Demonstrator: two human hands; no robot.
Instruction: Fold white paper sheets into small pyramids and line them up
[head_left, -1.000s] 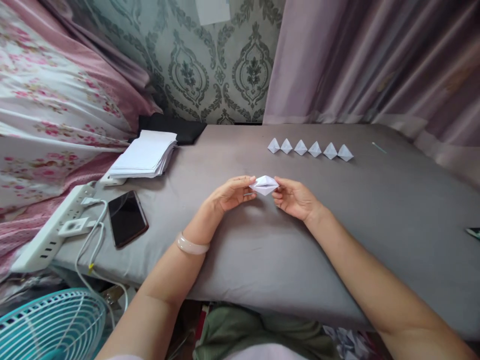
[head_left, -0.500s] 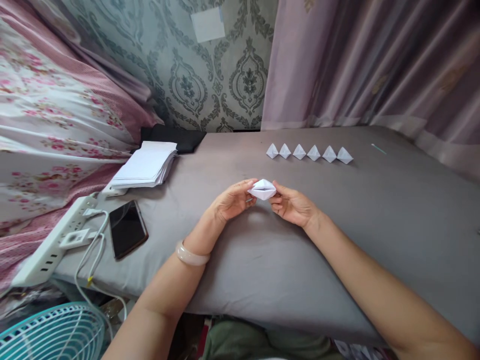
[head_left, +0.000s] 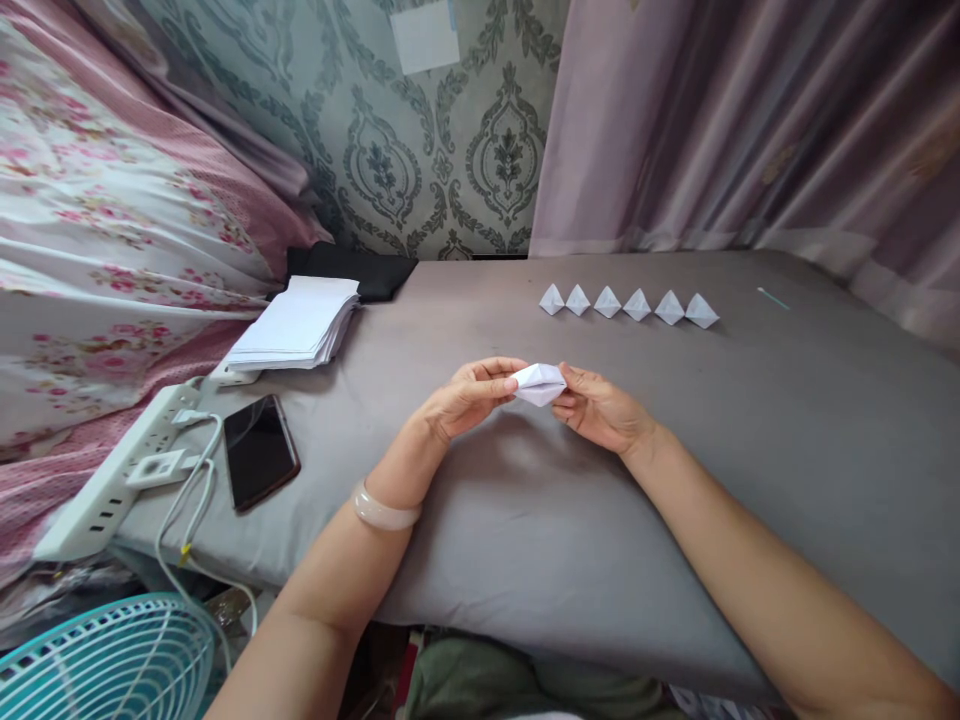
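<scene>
A folded white paper boat point(head_left: 541, 385) is held up over the grey-covered table point(head_left: 480, 530), a dark slit showing along its middle. My left hand point(head_left: 476, 393) pinches its left end between thumb and fingers, and a pale bangle circles that wrist. At the opposite end my right hand point(head_left: 598, 405) grips the paper, its fingers curled partly underneath. Beyond the hands, several similar folded paper boats point(head_left: 637, 305) stand in a row, their peaks pointing up.
A stack of white paper point(head_left: 295, 322) lies at the left near a black cloth-like item point(head_left: 352, 270). Closer are a phone point(head_left: 261, 453), a power strip point(head_left: 120, 475) with white cables, and a blue fan point(head_left: 112, 660). A thin stick point(head_left: 773, 298) lies at far right.
My left thumb has come round onto the front of the paper boat's left end. The boat has tilted slightly, and the whole view has shifted a little.
</scene>
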